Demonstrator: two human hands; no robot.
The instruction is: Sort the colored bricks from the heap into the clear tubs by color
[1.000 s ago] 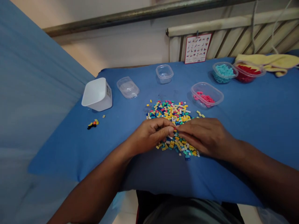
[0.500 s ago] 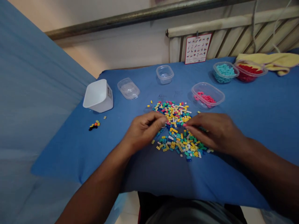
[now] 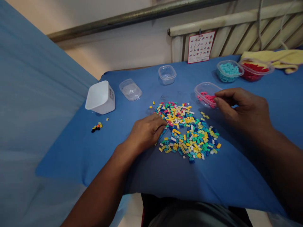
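Small toy building bricks [image 3: 201, 138] of many colours lie in a loose pile on the blue cloth. At the pile's left edge, my left hand [image 3: 148, 130] points down with thumb and fingers drawn together; whatever its fingertips hold is hidden. My right hand [image 3: 243, 108] is at the right rim of a clear plastic tub [image 3: 223, 89] with pink bricks [image 3: 205, 97] in it. Its thumb and index finger pinch close together, and pink shows right at their tips, in front of the tub's bricks.
Tubs of turquoise bricks [image 3: 229, 70] and red bricks [image 3: 254, 70] stand back right, by a yellow cloth [image 3: 272, 58]. Further left are a clear tub [image 3: 167, 75], a clear lid [image 3: 130, 90], a white box [image 3: 100, 97] and a few black, orange and yellow bricks [image 3: 97, 126].
My right hand has moved from above the pile, up and right to the tub of pink bricks, taking a pink brick with it. My left hand has turned down and its fingers have drawn in.
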